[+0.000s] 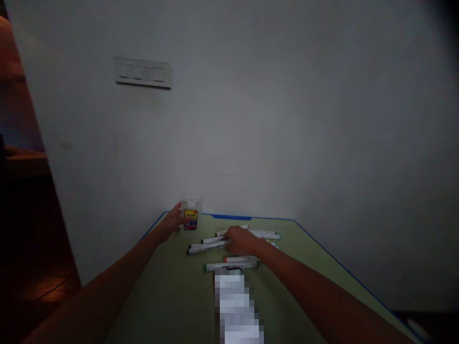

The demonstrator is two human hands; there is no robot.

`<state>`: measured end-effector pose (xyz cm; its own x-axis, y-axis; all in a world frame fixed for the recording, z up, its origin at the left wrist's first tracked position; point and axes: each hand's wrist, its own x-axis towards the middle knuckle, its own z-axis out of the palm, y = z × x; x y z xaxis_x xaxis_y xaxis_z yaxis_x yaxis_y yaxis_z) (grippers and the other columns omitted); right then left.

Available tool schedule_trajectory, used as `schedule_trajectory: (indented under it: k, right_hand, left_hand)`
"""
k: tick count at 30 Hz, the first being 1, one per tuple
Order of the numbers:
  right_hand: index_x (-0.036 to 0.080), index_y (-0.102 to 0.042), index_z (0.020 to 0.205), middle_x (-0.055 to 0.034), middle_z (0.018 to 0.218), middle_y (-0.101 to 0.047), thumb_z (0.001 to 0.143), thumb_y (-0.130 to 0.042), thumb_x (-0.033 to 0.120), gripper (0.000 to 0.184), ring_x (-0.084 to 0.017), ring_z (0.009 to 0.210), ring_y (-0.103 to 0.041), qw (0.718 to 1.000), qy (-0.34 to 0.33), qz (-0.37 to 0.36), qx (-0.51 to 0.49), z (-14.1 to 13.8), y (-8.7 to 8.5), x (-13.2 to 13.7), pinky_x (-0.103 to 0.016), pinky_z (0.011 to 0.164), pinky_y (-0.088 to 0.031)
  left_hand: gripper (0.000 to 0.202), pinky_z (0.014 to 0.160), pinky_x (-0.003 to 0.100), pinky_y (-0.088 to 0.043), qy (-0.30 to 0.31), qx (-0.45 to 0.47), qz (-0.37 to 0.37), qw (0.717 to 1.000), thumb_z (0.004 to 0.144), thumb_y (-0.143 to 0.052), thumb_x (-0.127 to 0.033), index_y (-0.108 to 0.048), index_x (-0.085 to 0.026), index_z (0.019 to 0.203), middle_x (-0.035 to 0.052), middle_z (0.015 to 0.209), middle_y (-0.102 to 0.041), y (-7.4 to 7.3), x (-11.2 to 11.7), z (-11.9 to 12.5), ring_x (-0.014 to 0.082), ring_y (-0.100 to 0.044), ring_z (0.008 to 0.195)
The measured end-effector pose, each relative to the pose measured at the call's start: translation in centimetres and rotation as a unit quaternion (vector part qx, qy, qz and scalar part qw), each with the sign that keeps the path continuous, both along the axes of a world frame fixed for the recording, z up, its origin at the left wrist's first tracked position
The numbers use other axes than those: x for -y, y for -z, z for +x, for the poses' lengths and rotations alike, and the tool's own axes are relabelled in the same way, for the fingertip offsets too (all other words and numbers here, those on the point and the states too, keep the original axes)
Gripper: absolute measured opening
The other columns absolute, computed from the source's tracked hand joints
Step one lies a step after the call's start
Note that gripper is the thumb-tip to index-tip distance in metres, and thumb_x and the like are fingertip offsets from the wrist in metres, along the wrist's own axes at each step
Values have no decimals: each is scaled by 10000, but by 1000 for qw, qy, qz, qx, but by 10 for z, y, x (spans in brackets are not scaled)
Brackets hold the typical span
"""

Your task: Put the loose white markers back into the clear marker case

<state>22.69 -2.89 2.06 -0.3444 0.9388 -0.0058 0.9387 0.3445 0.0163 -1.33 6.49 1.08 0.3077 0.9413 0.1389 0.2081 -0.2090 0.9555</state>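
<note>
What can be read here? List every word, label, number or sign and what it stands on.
No text is legible.
Yellow label on the clear box at the left hand: print too small and blurred.
White sticker above it: blurred.
Markers under the right hand: no readable print.
Wall plate: no readable marks.

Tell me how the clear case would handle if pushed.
The clear case looks like thin plastic, so probably light. It stands upright, taller than wide, so a high push may tip it. The left hand touches its side.
</note>
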Motion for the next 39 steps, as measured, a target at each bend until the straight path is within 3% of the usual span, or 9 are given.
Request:
schedule_trajectory:
  k: [6,10,17,21,25,30,34,36,39]
  right_hand:
    - [131,-676,1035,-161,1075,-650,756,-513,221,336,-245,995,-594,1000,-1,-10,-20,6,1,-1,-279,795,-421]
    - [134,-677,1028,-153,1072,-650,742,-515,199,335,-239,987,-597,999,-2,-11,-30,9,1,-2,-271,787,-417]
    - [150,-672,1043,-142,1091,-646,744,-517,204,342,-242,991,-596,999,-2,-5,-36,10,2,-2,-276,786,-418]
    - [139,-684,999,-150,1074,-645,729,-519,160,318,-240,980,-594,999,1,5,-34,7,5,-1,-278,779,-418]
    - [125,-705,899,-167,1030,-653,693,-539,121,265,-259,976,-584,998,6,19,-59,5,7,-2,-297,766,-408]
    - [148,-714,829,-104,835,-692,708,-592,216,184,-212,798,-602,985,35,35,-164,14,1,-4,-282,684,-396]
    - [139,-693,797,-41,720,-663,723,-572,217,162,-146,669,-562,958,73,47,-274,28,2,-1,-240,606,-389]
    - [124,-679,818,-20,645,-626,738,-533,219,191,-126,593,-533,940,98,46,-324,34,7,4,-225,548,-386]
    - [101,-662,881,5,571,-567,740,-493,253,267,-109,506,-489,908,123,34,-399,38,19,11,-223,497,-387]
  left_hand:
    - [840,776,418,-451,-13,-7,-21,1000,612,-732,-418,-318,-298,1333,177,1335,-498,0,-25,8,331,-538,1134]
    - [830,765,386,-457,-9,-11,-21,1000,623,-726,-385,-311,-305,1338,154,1351,-489,4,-30,9,322,-531,1148]
    - [867,798,391,-467,-18,-17,3,1000,609,-747,-318,-314,-247,1356,168,1316,-512,5,-23,8,307,-568,1100]
    - [864,873,419,-448,-73,-38,19,996,612,-746,-272,-315,-218,1358,192,1366,-445,2,-17,8,330,-502,1182]
    - [758,909,411,-440,-123,-66,58,988,696,-663,-271,-304,-176,1357,206,1376,-406,-2,6,13,304,-488,1196]
    - [503,923,420,-441,-78,-126,142,979,698,-606,-247,-521,-155,1185,136,1222,-556,-4,47,29,261,-572,1063]
    - [297,929,416,-434,-20,-166,173,971,683,-617,-281,-659,-169,955,110,1057,-658,-3,60,42,279,-587,1016]
    - [246,862,396,-470,12,-169,175,970,697,-602,-304,-679,-172,890,95,952,-692,-3,60,47,270,-615,930]
    - [299,698,336,-511,43,-157,169,972,741,-543,-350,-664,-156,933,70,826,-698,-2,61,49,220,-637,746]
